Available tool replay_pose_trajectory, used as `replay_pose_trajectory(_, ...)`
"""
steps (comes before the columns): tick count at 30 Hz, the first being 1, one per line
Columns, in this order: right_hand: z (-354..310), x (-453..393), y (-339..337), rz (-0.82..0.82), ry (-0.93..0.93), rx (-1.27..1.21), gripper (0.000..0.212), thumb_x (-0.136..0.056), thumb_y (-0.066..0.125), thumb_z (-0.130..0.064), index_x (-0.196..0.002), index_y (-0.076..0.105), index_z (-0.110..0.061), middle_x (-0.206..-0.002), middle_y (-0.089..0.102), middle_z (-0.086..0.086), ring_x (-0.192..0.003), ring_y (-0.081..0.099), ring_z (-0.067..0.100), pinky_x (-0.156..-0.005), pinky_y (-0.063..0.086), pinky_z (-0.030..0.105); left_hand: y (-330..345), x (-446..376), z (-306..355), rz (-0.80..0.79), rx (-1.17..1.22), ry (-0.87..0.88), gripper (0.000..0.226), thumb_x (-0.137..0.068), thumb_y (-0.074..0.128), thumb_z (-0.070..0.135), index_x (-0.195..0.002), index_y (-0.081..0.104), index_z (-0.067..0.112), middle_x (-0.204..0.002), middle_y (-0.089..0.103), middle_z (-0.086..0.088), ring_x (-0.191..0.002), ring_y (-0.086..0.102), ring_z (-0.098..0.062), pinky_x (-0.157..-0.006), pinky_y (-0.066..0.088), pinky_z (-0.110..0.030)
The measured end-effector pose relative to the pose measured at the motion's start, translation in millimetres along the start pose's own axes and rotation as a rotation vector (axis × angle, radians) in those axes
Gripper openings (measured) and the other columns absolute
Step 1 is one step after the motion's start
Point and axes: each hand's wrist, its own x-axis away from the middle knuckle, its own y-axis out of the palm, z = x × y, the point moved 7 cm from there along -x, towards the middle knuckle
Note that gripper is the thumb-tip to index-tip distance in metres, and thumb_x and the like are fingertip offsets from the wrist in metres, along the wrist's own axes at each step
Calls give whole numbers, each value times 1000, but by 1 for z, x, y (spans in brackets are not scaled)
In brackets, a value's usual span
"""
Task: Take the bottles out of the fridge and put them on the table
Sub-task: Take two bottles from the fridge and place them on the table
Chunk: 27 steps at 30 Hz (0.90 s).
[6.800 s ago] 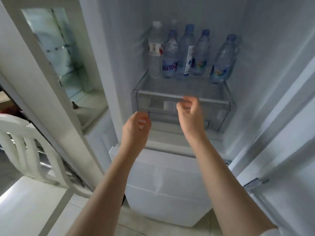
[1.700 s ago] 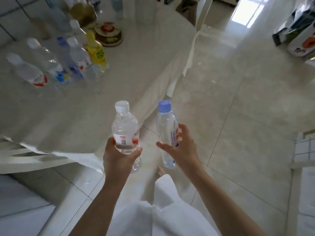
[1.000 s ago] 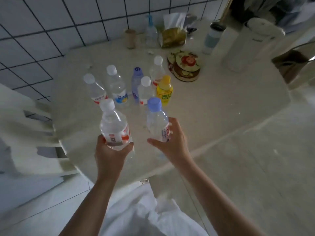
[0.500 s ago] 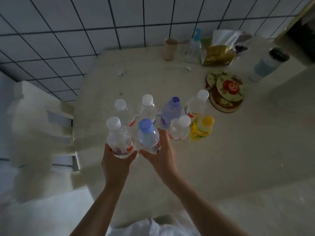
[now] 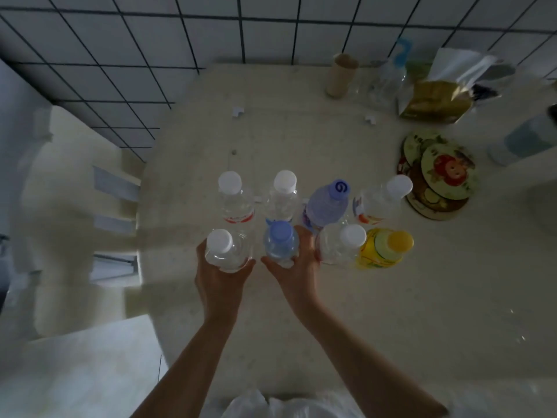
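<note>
I look straight down at a cream table (image 5: pixel 391 297). My left hand (image 5: pixel 218 277) grips a clear white-capped bottle (image 5: pixel 224 250). My right hand (image 5: pixel 297 271) grips a clear blue-capped bottle (image 5: pixel 280 241). Both bottles stand upright in the near row of a cluster. To their right are another white-capped bottle (image 5: pixel 342 244) and a yellow bottle (image 5: pixel 382 247). The far row holds two white-capped bottles (image 5: pixel 232 196) (image 5: pixel 283 191), a pale blue bottle (image 5: pixel 327 203) and one more white-capped bottle (image 5: pixel 381 199). Whether the held bottles touch the table I cannot tell.
A white chair (image 5: pixel 87 224) stands at the table's left edge against the tiled wall (image 5: pixel 211 31). Round picture coasters (image 5: pixel 437 176) lie right of the bottles. A tan cup (image 5: pixel 342 75), a small clear bottle (image 5: pixel 384 79), a gold packet (image 5: pixel 437 99) and a tumbler (image 5: pixel 524 140) sit at the back.
I carried the two bottles from the fridge to the table. In the last half second both hands lowered them into the near row of the cluster, close beside the standing bottles.
</note>
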Motion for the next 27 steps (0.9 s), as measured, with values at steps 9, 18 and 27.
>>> replay_pose_trajectory(9, 13, 3, -6, 27, 44, 52, 71, -63, 83, -23, -105, 41, -61, -102, 55, -33, -91, 57, -3, -81, 51, 31, 14, 3, 0, 35, 72, -26, 80, -56, 93, 14, -122, 47, 18, -109, 64, 3, -97, 65, -20, -83, 51, -30)
replay_pose_trajectory(18, 19, 8, -4, 50, 82, 89, 88, -62, 88, -11, -110, 38, -64, -108, 49, -36, -99, 54, -7, -86, 51, 33, 17, 2, -2, 16, 60, -7, 88, -55, 93, 14, -129, 45, 12, -120, 54, 1, -111, 57, -23, -86, 42, -21)
replay_pose_trajectory(27, 31, 20, 0, 10, 146, 174, 78, -69, 82, -17, -133, 38, -28, -131, 54, 5, -121, 54, 21, -100, 46, 49, 10, -2, -15, -154, 77, 18, 86, -65, 90, 18, -137, 44, 14, -134, 55, -4, -118, 58, -20, -98, 51, -38)
